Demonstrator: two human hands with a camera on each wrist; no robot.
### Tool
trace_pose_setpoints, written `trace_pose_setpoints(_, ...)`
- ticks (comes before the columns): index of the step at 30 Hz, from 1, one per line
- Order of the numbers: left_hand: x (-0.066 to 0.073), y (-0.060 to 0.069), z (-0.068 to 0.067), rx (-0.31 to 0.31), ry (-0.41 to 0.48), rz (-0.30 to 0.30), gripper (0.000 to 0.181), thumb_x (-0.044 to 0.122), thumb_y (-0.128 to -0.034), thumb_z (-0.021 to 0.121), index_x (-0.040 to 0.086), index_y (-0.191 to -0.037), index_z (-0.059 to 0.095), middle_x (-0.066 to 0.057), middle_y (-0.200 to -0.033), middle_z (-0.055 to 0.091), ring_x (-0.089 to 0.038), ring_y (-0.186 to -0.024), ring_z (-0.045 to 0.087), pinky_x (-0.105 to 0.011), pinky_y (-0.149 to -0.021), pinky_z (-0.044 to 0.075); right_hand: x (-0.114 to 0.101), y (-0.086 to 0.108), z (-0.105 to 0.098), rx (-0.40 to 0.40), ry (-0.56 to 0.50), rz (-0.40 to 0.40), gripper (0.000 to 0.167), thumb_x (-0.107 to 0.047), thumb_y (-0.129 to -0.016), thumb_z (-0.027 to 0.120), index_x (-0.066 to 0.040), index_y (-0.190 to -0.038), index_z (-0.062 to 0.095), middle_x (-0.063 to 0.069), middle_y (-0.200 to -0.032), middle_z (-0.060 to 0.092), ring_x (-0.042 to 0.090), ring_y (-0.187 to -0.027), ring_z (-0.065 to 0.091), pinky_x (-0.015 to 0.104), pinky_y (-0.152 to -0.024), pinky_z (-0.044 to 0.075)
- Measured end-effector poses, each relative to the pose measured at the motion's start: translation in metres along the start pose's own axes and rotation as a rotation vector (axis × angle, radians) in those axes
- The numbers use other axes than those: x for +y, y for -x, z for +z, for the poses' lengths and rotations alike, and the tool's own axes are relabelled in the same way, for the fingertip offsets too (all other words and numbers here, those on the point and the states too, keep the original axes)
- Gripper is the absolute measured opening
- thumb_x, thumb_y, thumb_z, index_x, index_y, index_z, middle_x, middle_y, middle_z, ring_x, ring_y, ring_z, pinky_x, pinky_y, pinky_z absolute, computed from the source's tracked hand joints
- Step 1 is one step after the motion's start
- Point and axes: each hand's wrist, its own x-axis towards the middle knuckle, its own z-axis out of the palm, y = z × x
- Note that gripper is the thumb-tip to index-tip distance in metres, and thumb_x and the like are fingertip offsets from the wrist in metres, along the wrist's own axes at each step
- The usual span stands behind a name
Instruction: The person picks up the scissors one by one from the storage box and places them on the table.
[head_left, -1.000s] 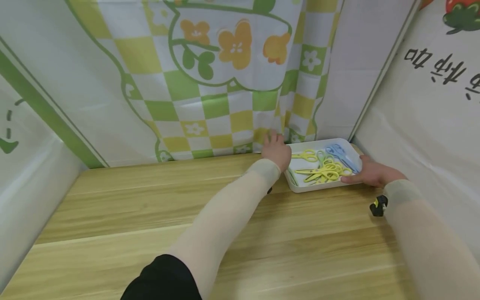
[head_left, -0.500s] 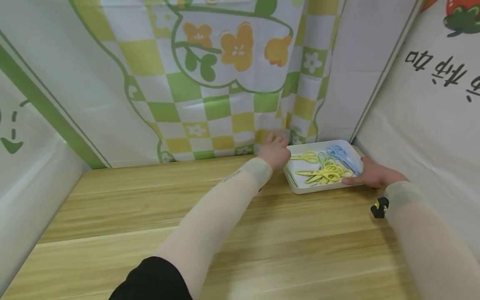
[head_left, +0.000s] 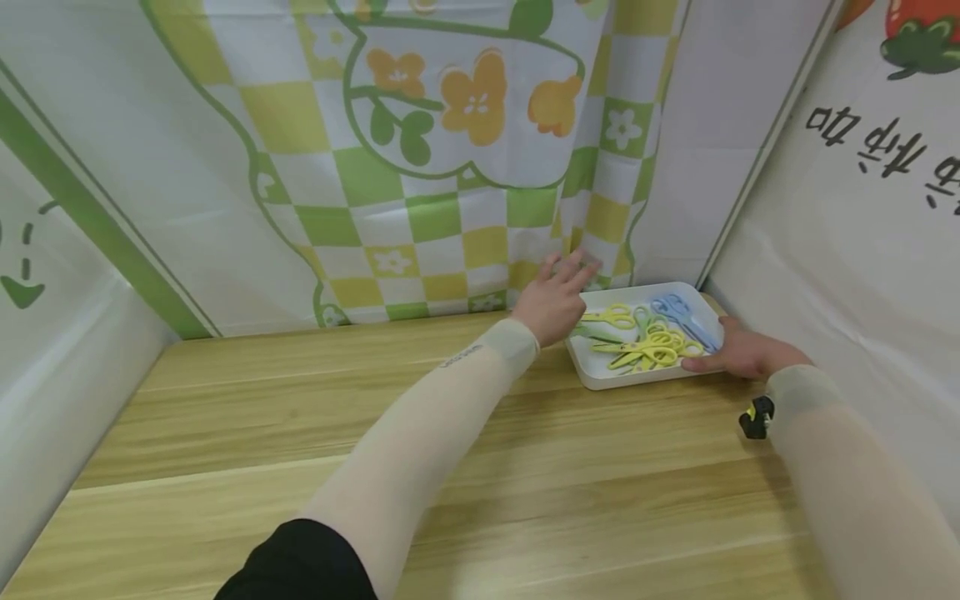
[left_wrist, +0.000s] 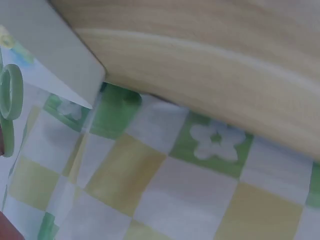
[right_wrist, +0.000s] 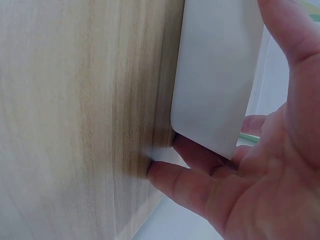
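A white tray [head_left: 652, 377] of scissors stands on the wooden table against the back curtain. My right hand [head_left: 746, 350] grips its right end, thumb over the rim; in the right wrist view the fingers curl beneath the tray's wall [right_wrist: 215, 75]. At the tray's left end is my left hand [head_left: 551, 307], back upward and several fingers spread. Green scissors [head_left: 600, 333] tilt up beside it; in the left wrist view a fingertip meets their handle loop [left_wrist: 19, 92], though the thumb's hold is mostly hidden. Yellow scissors [head_left: 652, 346] and blue scissors [head_left: 678, 310] lie in the tray.
Behind the tray hangs a checked curtain [head_left: 435, 217], close to the left fingers. A white printed wall panel [head_left: 840, 217] rises just right of the right hand. The wooden table [head_left: 300, 417] extends left and forward.
My left fingers have spread and shifted slightly right. The green scissors, flat along the tray's left side before, have turned and lifted beside that hand. My right hand keeps its place on the tray.
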Motion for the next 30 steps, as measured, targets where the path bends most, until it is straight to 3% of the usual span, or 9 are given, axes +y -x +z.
trace_pose_setpoints(6, -0.005, 0.005, -0.002, -0.049, 0.126, -0.138, 0.013, 0.025, -0.0907, 0.066, 0.032, -0.090, 0.076, -0.002, -0.163, 0.018, -0.035, -0.148, 0.003, -0.055, -0.113, 0.014, -0.002, -0.001, 0.003, -0.010, 0.001, 0.007, 0.123, -0.046, -0.085, 0.078, 0.021, -0.146, -0.006, 0.045, -0.148, 0.005, 0.059, -0.134, 0.014, 0.068, -0.109, 0.013)
trace_pose_setpoints(11, -0.014, 0.014, 0.010, -0.073, 0.280, -0.288, 0.006, 0.037, -0.0844, 0.074, 0.032, -0.087, 0.077, -0.001, -0.163, 0.019, -0.033, -0.148, 0.000, -0.056, -0.112, 0.013, -0.003, -0.002, 0.001, -0.010, 0.013, 0.004, 0.124, -0.046, -0.085, 0.078, 0.021, -0.145, -0.007, 0.046, -0.148, 0.004, 0.060, -0.134, 0.013, 0.069, -0.108, 0.013)
trace_pose_setpoints(13, -0.019, 0.020, 0.015, -0.089, 0.353, -0.350, 0.004, 0.034, -0.0845, 0.074, 0.031, -0.085, 0.077, 0.002, -0.164, 0.015, -0.033, -0.148, -0.003, -0.056, -0.113, 0.010, -0.004, -0.003, -0.001, -0.010, 0.017, 0.002, 0.124, -0.047, -0.085, 0.078, 0.021, -0.145, -0.007, 0.045, -0.147, 0.004, 0.060, -0.133, 0.014, 0.069, -0.108, 0.013)
trace_pose_setpoints(19, -0.033, 0.048, 0.026, -0.164, 0.515, -0.499, 0.010, 0.028, -0.0895, 0.069, 0.027, -0.087, 0.079, 0.007, -0.164, 0.016, -0.038, -0.148, -0.001, -0.058, -0.113, 0.009, -0.004, -0.003, -0.005, -0.017, 0.041, 0.023, 0.128, -0.050, -0.084, 0.077, 0.020, -0.145, -0.011, 0.046, -0.149, -0.002, 0.061, -0.135, 0.008, 0.069, -0.108, 0.011)
trace_pose_setpoints(24, -0.043, 0.074, 0.038, -0.264, 0.592, -0.549, 0.016, 0.027, -0.0924, 0.063, 0.022, -0.089, 0.079, -0.002, -0.163, 0.022, -0.041, -0.147, -0.002, -0.061, -0.112, 0.009, -0.004, -0.001, -0.006, -0.021, 0.032, 0.029, 0.127, -0.048, -0.085, 0.076, 0.022, -0.144, -0.011, 0.047, -0.147, -0.002, 0.062, -0.133, 0.009, 0.069, -0.108, 0.011)
trace_pose_setpoints(30, -0.060, 0.107, 0.052, -0.317, 0.651, -0.603, 0.021, 0.021, -0.0902, 0.063, 0.019, -0.071, 0.071, -0.011, -0.158, 0.032, -0.043, -0.146, 0.002, -0.065, -0.110, 0.009, -0.001, 0.000, -0.003, -0.030, -0.002, 0.020, 0.124, -0.044, -0.086, 0.077, 0.022, -0.144, -0.011, 0.047, -0.146, 0.000, 0.061, -0.132, 0.011, 0.069, -0.107, 0.012)
